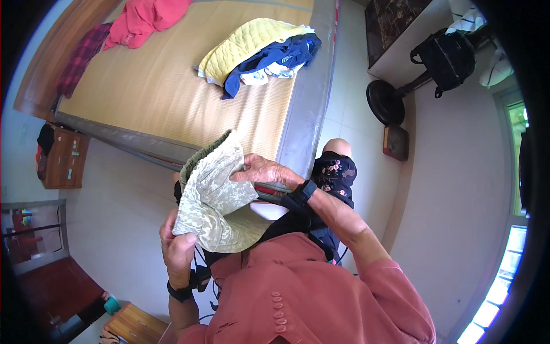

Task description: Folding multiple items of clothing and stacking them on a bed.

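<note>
A pale green camouflage garment [219,193] with a gathered, elastic-looking edge is held up in front of my lap. Its darker inner side shows along the top left, and its lower part hangs down against my body. My left hand [178,245] grips the near corner of the gathered edge, thumb on the outside. On the far side of the cloth, my right hand [262,170] pinches the fabric between thumb and fingers. Whether the garment is trousers or shorts cannot be made out. Black bands circle both my wrists.
Ahead stands a bed with a woven mat [163,94]. On it lie a yellow quilted cloth [253,47] over dark blue clothing [270,58], a red garment [146,21] and a plaid cloth [84,60]. A black bag [447,60] hangs at the right, above a round black base [386,103].
</note>
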`<control>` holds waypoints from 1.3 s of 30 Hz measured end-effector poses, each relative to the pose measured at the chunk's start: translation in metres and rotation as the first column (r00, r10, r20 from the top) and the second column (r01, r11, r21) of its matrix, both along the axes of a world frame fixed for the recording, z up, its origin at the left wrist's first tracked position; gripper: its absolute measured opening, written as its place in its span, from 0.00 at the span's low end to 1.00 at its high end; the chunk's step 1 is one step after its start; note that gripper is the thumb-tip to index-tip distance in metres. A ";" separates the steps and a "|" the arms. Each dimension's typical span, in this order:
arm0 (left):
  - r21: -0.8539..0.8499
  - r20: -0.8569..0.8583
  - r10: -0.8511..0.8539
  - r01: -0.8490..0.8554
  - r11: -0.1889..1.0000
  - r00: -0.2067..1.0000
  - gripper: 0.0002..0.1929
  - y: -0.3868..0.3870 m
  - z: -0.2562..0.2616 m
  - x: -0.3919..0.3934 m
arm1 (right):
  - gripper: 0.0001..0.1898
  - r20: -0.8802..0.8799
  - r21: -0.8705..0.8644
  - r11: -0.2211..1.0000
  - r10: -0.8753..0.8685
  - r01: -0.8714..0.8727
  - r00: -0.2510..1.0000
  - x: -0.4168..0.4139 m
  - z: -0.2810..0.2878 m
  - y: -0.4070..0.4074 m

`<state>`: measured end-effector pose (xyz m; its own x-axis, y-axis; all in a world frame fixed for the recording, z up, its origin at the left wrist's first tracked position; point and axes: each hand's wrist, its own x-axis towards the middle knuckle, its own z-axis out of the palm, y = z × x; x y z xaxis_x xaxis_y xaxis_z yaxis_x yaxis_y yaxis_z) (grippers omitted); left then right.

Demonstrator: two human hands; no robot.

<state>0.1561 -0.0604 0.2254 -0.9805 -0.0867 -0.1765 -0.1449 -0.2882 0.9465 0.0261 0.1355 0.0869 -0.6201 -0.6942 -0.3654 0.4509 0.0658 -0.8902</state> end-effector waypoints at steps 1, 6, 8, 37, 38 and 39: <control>0.139 -0.023 0.056 -0.052 0.989 0.998 0.22 0.001 0.002 -0.001 | 0.22 0.034 -0.027 0.999 0.034 -0.033 0.999 0.002 0.005 -0.001; 0.196 -0.101 0.059 -0.038 0.980 0.993 0.25 0.000 0.007 -0.005 | 0.16 0.036 0.191 0.976 -0.111 0.102 0.993 0.008 0.049 0.013; 0.219 -0.169 -0.039 0.076 0.973 0.985 0.33 0.002 0.010 -0.010 | 0.14 -0.050 0.102 0.982 -0.155 0.160 0.987 -0.009 0.001 0.027; 0.269 0.536 -0.080 -0.080 0.960 0.840 0.17 -0.069 -0.226 -0.088 | 0.16 -0.658 0.607 0.700 0.175 0.377 0.733 -0.041 -0.051 0.094; 0.303 0.540 -0.155 -0.019 0.953 0.827 0.18 -0.065 -0.226 -0.086 | 0.20 -0.588 0.628 0.722 0.197 0.289 0.785 -0.038 -0.050 0.098; 0.337 0.540 -0.230 0.043 0.941 0.810 0.18 -0.063 -0.225 -0.085 | 0.20 -0.585 0.629 0.722 0.196 0.288 0.787 -0.034 -0.043 0.095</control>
<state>0.0708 -0.1232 0.0003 -0.6944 0.1881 -0.6946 -0.6837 -0.4738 0.5551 -0.0082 0.2309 0.0437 -0.8873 -0.3804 -0.2608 -0.1121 0.7264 -0.6781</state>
